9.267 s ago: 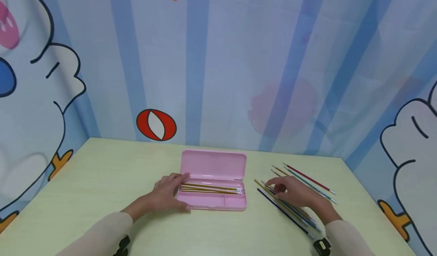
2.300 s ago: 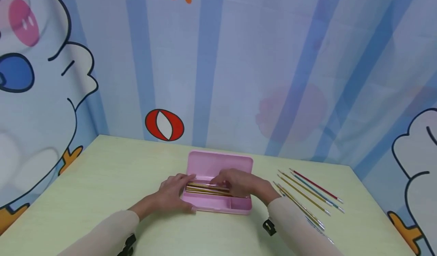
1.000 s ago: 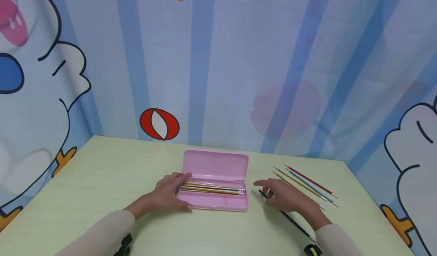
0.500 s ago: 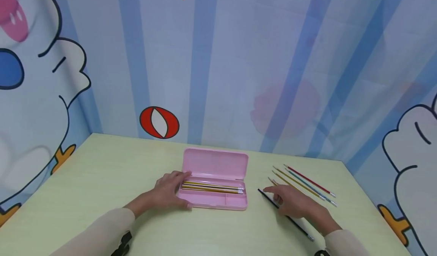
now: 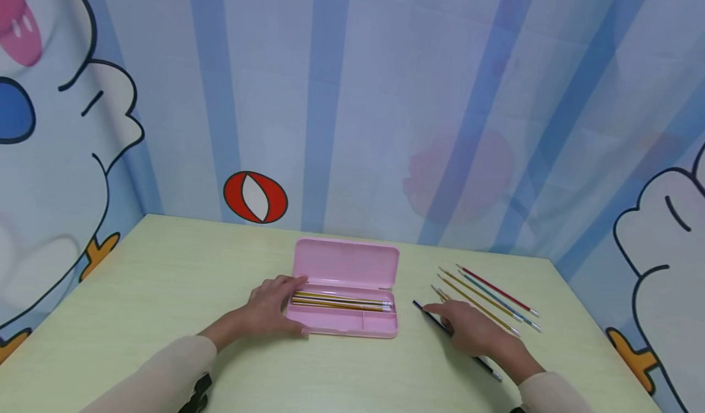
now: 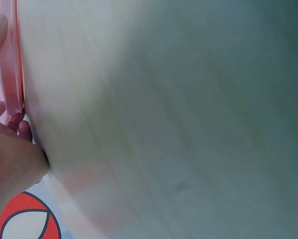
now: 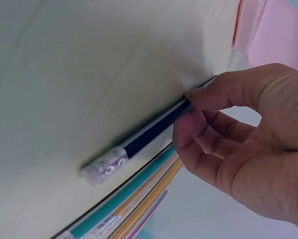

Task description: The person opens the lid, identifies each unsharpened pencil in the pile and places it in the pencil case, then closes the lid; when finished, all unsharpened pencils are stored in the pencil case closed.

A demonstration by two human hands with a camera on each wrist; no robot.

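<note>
My left hand (image 5: 273, 309) holds the left end of a pink pencil case (image 5: 337, 325), thumb at the front and fingers at the back. The case stands open, its lid (image 5: 346, 263) tilted back. Several gold-striped pencils (image 5: 341, 303) lie side by side in its long rear compartment. To the right of the case, my right hand (image 5: 473, 328) pinches a dark blue pencil (image 7: 156, 130) between thumb and fingers. That pencil slants on or just above the table, its white eraser towards me. The left wrist view catches only part of the left hand (image 6: 12, 154) and the case edge.
Beyond the right hand lie loose pencils: a red one (image 5: 498, 290), a teal one (image 5: 502, 303) and gold ones (image 5: 481, 306). More pencil tips show by the right fingers. A striped cloth backdrop (image 5: 363, 107) rises along the back edge of the table (image 5: 209, 260).
The right hand was inside the case about two seconds ago. It has since moved right to the loose pencils and pinches the dark blue one. The left hand has stayed on the case.
</note>
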